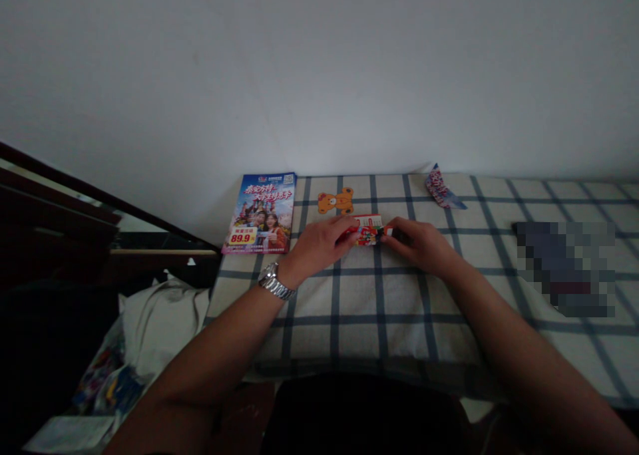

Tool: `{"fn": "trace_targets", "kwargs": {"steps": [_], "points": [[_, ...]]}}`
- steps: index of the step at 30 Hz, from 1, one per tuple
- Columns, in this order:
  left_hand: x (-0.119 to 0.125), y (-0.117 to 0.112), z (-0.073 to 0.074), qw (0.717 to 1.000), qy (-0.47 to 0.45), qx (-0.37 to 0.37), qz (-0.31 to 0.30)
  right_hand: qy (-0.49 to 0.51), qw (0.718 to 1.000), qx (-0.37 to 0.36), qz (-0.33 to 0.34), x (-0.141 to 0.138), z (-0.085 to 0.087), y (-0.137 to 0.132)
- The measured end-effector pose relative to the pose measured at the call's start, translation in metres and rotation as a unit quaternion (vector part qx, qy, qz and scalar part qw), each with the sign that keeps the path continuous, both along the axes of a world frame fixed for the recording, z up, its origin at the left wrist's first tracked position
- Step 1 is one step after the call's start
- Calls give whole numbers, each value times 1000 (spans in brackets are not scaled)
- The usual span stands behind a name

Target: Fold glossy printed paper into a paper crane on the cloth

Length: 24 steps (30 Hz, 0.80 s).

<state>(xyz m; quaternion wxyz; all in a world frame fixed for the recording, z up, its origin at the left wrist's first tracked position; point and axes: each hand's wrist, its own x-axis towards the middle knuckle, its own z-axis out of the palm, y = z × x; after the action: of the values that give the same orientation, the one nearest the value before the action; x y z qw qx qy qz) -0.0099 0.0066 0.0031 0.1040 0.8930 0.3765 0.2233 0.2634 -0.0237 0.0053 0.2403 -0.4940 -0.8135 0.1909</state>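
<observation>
My left hand and my right hand meet over a small red printed paper on the checked tablecloth. Both hands pinch it, the left at its left end and the right at its right end. The paper looks folded and lies low on the cloth. A metal watch sits on my left wrist. Just behind the paper lies an orange bear-shaped cutout.
A colourful flyer with "89.9" printed on it lies at the table's back left corner. A folded blue-and-red paper piece rests at the back near the white wall. A blurred dark object lies to the right. White cloth and bags are left of the table.
</observation>
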Motion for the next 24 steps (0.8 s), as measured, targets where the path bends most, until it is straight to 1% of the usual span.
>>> {"fn": "trace_targets", "kwargs": {"steps": [5,11,16,24], "points": [[2,-1,1,1000,-6,-10,6,-3,999,-15,-38,-2,-3,0],[6,1,1,998,-44,-35,0,20,998,-28,-55,-3,-7,1],[8,4,-2,999,-50,-18,3,43,996,-27,-78,-7,-10,3],[8,8,-4,999,-26,-5,23,32,995,-23,-87,-11,-12,5]]}}
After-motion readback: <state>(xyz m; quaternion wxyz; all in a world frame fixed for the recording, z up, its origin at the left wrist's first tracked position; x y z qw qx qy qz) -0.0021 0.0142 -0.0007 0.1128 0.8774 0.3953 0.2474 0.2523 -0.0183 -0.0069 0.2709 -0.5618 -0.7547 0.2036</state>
